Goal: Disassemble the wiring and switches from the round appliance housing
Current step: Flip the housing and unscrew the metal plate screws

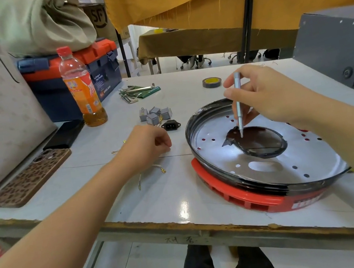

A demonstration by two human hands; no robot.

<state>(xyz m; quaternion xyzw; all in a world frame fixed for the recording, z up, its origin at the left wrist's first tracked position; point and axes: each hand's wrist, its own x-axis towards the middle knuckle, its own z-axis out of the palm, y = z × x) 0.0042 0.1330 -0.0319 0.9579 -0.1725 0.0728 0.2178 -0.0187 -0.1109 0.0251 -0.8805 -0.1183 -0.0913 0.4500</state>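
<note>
Silver-lined housing (pixel 269 165) lying on table (pixel 182 194) | right hand (pixel 269 98) pinching screwdriver (pixel 239 108), tip probing housing centre | left hand (pixel 147 146) left of housing, loosely curled, seemingly empty | switches (pixel 155 115) and wires (pixel 152 173) already out, left of housing | next: probably seating tip, steadying housing

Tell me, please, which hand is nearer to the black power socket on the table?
The left hand: it rests loosely curled on the table just in front of the black power socket. The right hand is off to the socket's right, holding a screwdriver over the round housing.
</note>
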